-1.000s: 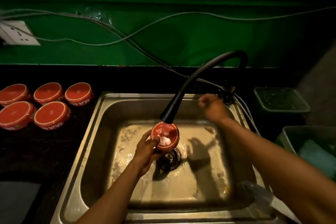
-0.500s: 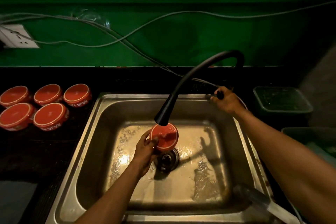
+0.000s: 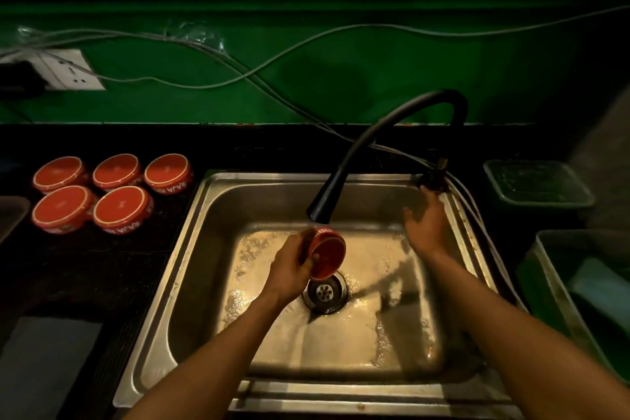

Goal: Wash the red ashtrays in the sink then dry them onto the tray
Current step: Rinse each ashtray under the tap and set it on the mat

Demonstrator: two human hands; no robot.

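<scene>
Tipping the red ashtray (image 3: 326,256) on its side, our left hand (image 3: 289,266) keeps its grip curled round the rim, low centre of the frame, just under the faucet head (image 3: 318,211) and above the drain (image 3: 325,291) of the sink (image 3: 204,249). Half a second ago it faced up. Our right hand (image 3: 424,225) has let go of the tap handle (image 3: 433,179) and hovers spread, touching nothing. We judge rinsing is ending. Five more ashtrays (image 3: 109,191) wait on the table (image 3: 85,276), middle left.
</scene>
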